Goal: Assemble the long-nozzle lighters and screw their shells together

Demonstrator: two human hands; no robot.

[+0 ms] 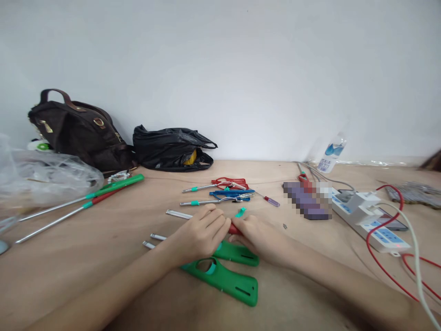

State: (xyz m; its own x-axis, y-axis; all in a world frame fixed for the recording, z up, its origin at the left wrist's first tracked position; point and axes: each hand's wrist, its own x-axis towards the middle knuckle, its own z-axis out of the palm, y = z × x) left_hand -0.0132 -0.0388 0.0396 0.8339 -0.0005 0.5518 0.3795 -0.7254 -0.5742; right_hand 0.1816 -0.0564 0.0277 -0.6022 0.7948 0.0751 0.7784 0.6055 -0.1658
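So the red lighter is up between both hands, just above the table and mostly covered by fingers. The left hand is curled over it and the right hand is closed around the near end, thumb against the red — can't tell what the fingertips underneath are pinching. I'd guess it's light, hard plastic, a bit slick, stiff until you lean on a seam. The metal tube sticking out past the left hand looks like its own, and I'd go easy on that; the handle's the better place to hold. Below sit two more lighters, an upper green lighter and a lower green lighter. Further back there's a red casing and a blue casing with wires and tubes lying about, plus a screwdriver and some tiny metal bits that'd be easy to lose. The table is tan and looks smooth, pushed up to a plain pale wall — bags on the left, power strip and water bottle on the right.
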